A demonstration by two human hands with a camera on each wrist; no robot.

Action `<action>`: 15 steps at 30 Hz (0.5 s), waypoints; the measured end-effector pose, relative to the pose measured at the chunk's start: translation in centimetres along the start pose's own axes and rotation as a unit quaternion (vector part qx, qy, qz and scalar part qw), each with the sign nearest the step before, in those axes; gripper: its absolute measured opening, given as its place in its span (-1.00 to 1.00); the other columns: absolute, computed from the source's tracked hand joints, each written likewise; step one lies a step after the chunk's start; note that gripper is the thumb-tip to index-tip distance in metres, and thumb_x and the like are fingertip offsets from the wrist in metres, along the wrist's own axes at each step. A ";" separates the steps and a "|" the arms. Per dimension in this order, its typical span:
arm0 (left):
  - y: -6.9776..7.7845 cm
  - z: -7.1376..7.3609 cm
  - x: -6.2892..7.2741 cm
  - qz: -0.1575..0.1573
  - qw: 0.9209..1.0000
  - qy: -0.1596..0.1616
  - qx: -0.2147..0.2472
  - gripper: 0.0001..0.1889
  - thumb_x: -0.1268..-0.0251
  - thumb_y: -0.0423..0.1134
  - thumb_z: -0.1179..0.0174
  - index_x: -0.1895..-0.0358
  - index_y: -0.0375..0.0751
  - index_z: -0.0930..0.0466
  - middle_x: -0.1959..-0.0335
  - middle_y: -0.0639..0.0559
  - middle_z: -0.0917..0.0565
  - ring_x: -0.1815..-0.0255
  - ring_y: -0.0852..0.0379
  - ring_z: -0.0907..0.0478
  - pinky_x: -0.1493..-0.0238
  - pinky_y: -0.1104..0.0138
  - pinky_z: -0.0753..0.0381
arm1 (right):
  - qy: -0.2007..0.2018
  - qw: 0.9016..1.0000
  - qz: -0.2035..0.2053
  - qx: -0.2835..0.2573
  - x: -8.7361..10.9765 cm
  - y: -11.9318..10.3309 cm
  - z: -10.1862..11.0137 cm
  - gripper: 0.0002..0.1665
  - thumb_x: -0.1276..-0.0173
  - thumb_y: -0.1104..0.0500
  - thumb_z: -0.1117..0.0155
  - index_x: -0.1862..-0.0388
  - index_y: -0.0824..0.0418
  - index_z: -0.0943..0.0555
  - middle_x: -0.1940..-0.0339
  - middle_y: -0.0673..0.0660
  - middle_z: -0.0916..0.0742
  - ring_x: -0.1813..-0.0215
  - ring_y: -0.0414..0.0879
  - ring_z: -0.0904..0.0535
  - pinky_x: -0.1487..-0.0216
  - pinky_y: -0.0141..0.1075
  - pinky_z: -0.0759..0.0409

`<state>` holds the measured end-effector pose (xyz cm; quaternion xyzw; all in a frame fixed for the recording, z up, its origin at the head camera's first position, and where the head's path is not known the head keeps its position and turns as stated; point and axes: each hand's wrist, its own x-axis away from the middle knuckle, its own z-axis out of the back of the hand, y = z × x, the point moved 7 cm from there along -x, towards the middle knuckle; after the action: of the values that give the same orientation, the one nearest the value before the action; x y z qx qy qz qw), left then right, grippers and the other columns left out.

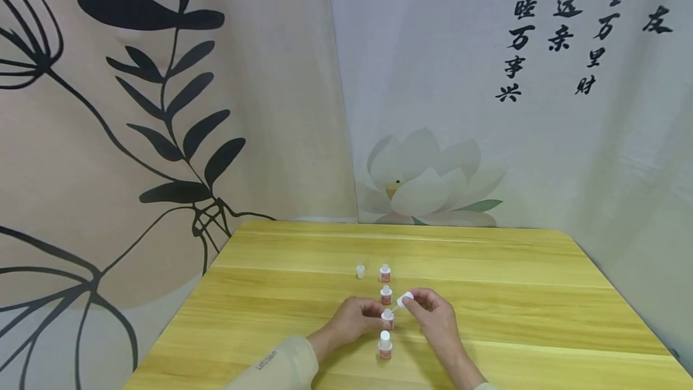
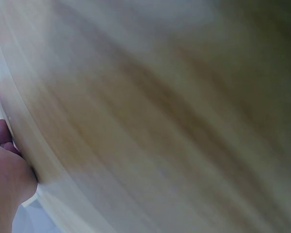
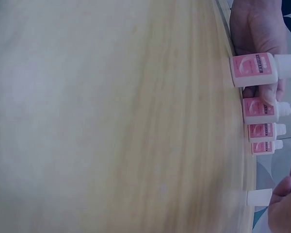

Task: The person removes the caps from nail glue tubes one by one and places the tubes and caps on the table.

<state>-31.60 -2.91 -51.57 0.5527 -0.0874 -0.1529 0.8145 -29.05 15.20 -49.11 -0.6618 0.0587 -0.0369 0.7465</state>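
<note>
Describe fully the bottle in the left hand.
The bottle is small, white and plastic-looking, with a pink printed label and a pale nozzle. It stands upright, uncapped, on the table, second from the near end of the row. The left hand grips it. A thin pale strip shows between its nozzle and the cap in the right hand.

From my end, I have four bottles (image 1: 385, 353) filed away from me on the table (image 1: 514, 318), cloth (image 1: 292, 107) behind. The left hand (image 1: 352, 320) is left of the second-nearest; the right hand (image 1: 435, 316), with a cap (image 1: 404, 300), is right. A small piece (image 1: 360, 271) stands left of the farthest.
</note>
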 end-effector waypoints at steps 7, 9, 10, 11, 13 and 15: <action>2.5 0.3 1.3 -0.005 1.000 -0.003 0.014 -0.89 -0.15 -0.36 -0.42 0.26 -0.28 -0.73 0.33 -0.03 -0.74 0.31 0.23 -0.60 0.19 0.39 -0.56 | 0.006 1.000 -0.001 0.002 0.0 0.0 0.3 -0.59 -0.24 -0.01 -0.47 0.06 0.23 -0.67 0.17 0.06 -0.75 0.08 -0.08 -0.61 -0.01 -0.22 -0.52; 2.8 0.3 1.4 -0.007 1.000 -0.004 0.016 -0.89 -0.15 -0.37 -0.42 0.26 -0.28 -0.72 0.33 -0.03 -0.74 0.31 0.23 -0.60 0.19 0.39 -0.57 | 0.006 1.000 -0.002 0.001 0.0 0.1 0.4 -0.59 -0.24 0.00 -0.47 0.06 0.23 -0.67 0.17 0.07 -0.75 0.08 -0.08 -0.60 0.00 -0.23 -0.52; 2.8 0.3 1.5 -0.007 1.000 -0.005 0.016 -0.89 -0.15 -0.37 -0.42 0.26 -0.28 -0.72 0.33 -0.03 -0.74 0.30 0.23 -0.60 0.19 0.39 -0.57 | 0.006 1.000 -0.003 0.000 0.0 0.1 0.5 -0.59 -0.24 0.00 -0.47 0.06 0.23 -0.67 0.17 0.07 -0.74 0.08 -0.08 -0.60 0.00 -0.24 -0.53; 2.8 0.3 1.5 -0.006 1.000 -0.005 0.017 -0.89 -0.15 -0.37 -0.42 0.26 -0.28 -0.72 0.33 -0.02 -0.74 0.30 0.23 -0.60 0.18 0.39 -0.57 | 0.007 1.000 -0.003 -0.001 0.0 0.1 0.5 -0.59 -0.25 0.00 -0.47 0.06 0.23 -0.66 0.17 0.07 -0.74 0.08 -0.08 -0.60 0.00 -0.25 -0.53; 2.8 0.3 1.5 -0.006 1.000 -0.006 0.016 -0.89 -0.15 -0.37 -0.42 0.26 -0.27 -0.72 0.33 -0.02 -0.74 0.30 0.22 -0.60 0.19 0.38 -0.57 | 0.007 1.000 -0.003 -0.005 0.0 0.1 0.6 -0.58 -0.25 0.00 -0.47 0.04 0.24 -0.66 0.16 0.08 -0.74 0.08 -0.08 -0.60 0.01 -0.27 -0.54; 2.6 0.2 1.4 -0.002 1.000 -0.007 0.015 -0.89 -0.16 -0.35 -0.42 0.26 -0.25 -0.73 0.32 0.00 -0.73 0.29 0.21 -0.59 0.18 0.39 -0.57 | 0.009 1.000 -0.001 -0.010 0.0 0.0 0.8 -0.57 -0.24 0.00 -0.47 0.04 0.24 -0.66 0.15 0.09 -0.74 0.08 -0.08 -0.60 0.01 -0.29 -0.54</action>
<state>-29.95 -2.70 -49.06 0.5643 -0.0946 -0.1573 0.8049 -28.93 15.96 -49.06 -0.6686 0.0652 -0.0436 0.7395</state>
